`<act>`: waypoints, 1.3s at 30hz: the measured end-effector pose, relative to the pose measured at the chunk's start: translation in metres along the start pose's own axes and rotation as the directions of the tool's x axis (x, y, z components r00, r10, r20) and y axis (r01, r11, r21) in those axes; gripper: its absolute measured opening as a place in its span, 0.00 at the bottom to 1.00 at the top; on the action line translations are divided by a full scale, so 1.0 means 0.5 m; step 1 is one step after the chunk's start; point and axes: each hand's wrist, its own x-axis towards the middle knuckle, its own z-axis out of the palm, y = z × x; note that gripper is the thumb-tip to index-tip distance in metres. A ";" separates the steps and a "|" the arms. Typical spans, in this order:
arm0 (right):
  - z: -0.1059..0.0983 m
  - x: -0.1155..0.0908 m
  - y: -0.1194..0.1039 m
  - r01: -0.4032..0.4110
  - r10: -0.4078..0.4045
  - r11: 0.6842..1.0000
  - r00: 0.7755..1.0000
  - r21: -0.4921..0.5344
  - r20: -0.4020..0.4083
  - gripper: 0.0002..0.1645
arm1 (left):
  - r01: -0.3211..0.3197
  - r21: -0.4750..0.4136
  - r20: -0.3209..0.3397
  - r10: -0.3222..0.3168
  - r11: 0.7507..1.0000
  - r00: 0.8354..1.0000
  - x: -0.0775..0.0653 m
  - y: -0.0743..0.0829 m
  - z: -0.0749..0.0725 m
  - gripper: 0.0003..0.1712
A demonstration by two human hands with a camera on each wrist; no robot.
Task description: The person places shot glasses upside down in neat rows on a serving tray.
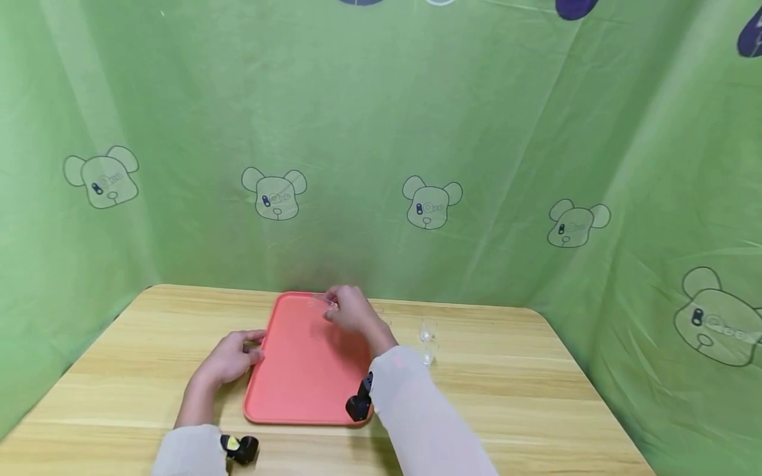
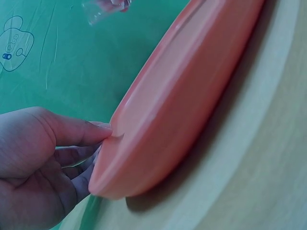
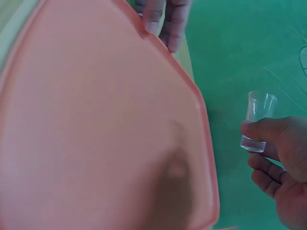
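Observation:
A coral-pink rectangular tray point(image 1: 300, 380) lies on the table. At its left edge my left hand point(image 1: 227, 359) pinches the rim, the thumb on top in the left wrist view. Over the tray's far end, my right hand point(image 1: 352, 312) holds a small clear shot glass point(image 3: 261, 108) between thumb and fingers. The glass is tilted in the head view and stands out against the green cloth in the right wrist view. Two more clear shot glasses point(image 1: 427, 355) are to the right of the tray, partly behind the right sleeve in outline.
The wooden table point(image 1: 524, 390) has a green cloth point(image 1: 357, 132) with bear-head prints hanging around its back and sides. A black wrist camera point(image 1: 358, 404) on the right arm overlaps the tray's near right corner in the head view.

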 end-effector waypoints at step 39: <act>0.128 0.008 -0.025 0.001 0.064 0.937 0.982 0.349 -0.176 0.08 | 0.037 -0.009 -0.014 -0.037 0.999 0.999 0.004 0.000 0.000 0.26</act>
